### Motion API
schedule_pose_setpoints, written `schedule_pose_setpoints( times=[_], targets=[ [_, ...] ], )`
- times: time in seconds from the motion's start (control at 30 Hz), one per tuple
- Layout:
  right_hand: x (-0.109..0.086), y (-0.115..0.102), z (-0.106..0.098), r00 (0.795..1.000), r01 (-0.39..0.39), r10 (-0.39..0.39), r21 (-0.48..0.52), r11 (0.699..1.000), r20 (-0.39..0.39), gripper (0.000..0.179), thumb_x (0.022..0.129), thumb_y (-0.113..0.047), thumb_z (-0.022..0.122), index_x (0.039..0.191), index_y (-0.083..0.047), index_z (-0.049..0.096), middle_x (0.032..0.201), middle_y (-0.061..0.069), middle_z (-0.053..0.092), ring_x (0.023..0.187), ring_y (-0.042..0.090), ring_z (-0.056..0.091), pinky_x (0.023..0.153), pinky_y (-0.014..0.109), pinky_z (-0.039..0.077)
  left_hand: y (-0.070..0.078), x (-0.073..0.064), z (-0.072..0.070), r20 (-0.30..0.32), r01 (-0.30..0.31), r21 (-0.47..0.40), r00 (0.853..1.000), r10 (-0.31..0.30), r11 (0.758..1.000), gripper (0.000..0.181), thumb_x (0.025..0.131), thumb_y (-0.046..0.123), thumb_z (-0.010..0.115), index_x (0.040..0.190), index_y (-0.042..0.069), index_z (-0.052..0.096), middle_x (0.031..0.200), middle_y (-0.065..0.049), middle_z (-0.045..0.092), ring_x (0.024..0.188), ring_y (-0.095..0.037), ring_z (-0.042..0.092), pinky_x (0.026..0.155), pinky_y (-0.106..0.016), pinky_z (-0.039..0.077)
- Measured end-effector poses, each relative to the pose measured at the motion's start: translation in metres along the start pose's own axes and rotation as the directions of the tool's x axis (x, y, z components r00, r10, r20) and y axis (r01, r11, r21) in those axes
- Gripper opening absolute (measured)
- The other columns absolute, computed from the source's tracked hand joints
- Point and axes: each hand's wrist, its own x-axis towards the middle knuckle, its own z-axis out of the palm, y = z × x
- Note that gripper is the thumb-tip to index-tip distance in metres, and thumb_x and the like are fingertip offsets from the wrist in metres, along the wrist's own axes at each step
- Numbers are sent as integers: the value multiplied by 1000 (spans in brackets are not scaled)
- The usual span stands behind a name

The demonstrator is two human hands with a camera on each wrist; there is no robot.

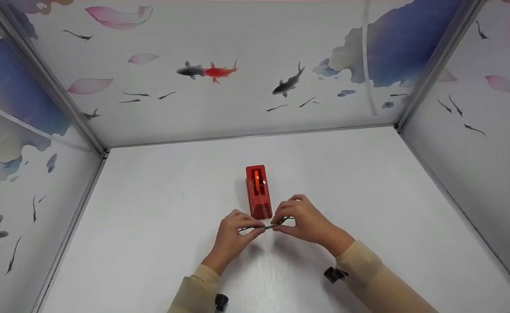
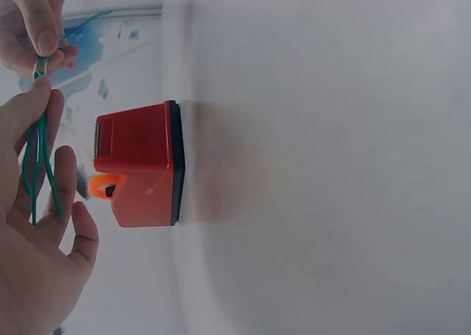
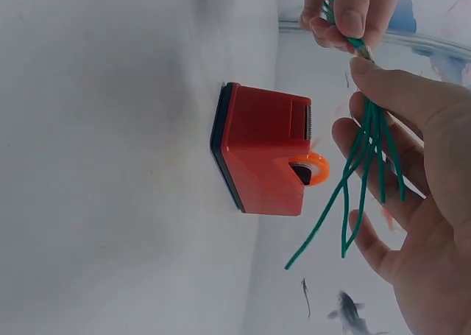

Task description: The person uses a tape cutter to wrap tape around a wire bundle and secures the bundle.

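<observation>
Both hands pinch a bundle of thin green cords between thumb and fingertips, one hand at each side of its middle. My left hand grips the left part, and several loose ends hang along its palm. The right hand holds the right part, with longer ends fanning out below its fingers. Between the thumbs, a short pale, shiny band wraps the bundle. Just beyond the fingertips stands a red tape dispenser with an orange roll core in it.
A white tabletop lies under the hands. Panels printed with fish and petals enclose it at the back and both sides. Small black cameras sit at the wrists, by the beige sleeves.
</observation>
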Motion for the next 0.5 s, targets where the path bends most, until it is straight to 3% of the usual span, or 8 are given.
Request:
schedule_pose_setpoints(
  times=[0.27,0.5],
  targets=[
    [2,9,-3,990,-13,9,24,1000,143,18,96,-30,75,112,-24,80,100,-15,78,99,4,70,110,63,27,-1,-2,1,-27,-13,38,1000,14,999,13,87,25,85,100,25,85,91,14,75,93,-6,53,81,-27,49],
    [4,10,-3,976,-32,25,25,999,217,16,100,-33,69,108,-28,81,95,-19,76,96,4,68,110,62,24,-1,-5,4,-65,-66,99,995,73,993,15,85,23,87,100,26,85,91,13,75,93,-7,54,79,-25,52]
  ],
)
